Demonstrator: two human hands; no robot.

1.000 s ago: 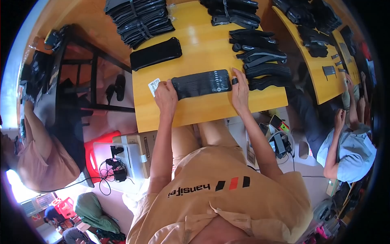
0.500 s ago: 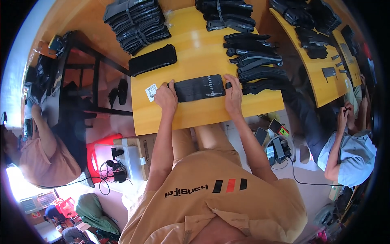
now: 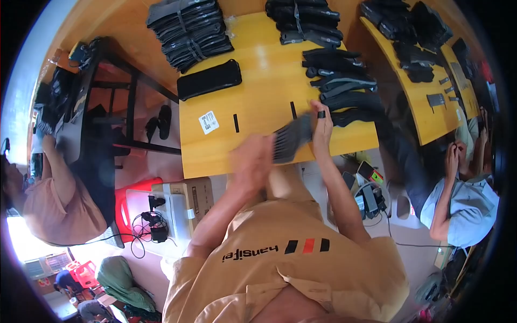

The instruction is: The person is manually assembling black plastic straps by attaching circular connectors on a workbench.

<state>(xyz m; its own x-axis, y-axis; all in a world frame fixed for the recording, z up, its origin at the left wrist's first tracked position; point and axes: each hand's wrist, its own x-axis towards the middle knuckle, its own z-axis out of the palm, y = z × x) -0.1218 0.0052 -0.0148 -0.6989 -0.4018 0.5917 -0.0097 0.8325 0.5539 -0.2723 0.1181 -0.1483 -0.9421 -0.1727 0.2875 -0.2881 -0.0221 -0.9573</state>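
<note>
A dark grey sock [image 3: 291, 139] is lifted off the yellow wooden table [image 3: 269, 81] near its front edge, stretched between both my hands. My left hand [image 3: 252, 161] is blurred and grips its near end. My right hand [image 3: 322, 126], with a dark ring on one finger, holds its far end. Two thin black strips [image 3: 236, 123] lie on the table just beyond, beside a small white label [image 3: 208, 122].
A flat black bundle [image 3: 209, 79] and stacks of dark socks [image 3: 188, 32] cover the table's far side; more socks [image 3: 342, 86] lie at my right. Other people sit at left [image 3: 59, 199] and right [image 3: 460, 199]. A cardboard box [image 3: 186, 202] stands below the table.
The dark piece lay flat on the table under both my hands; now I have pulled it up toward me off the front edge. Two black strips are left on the table.
</note>
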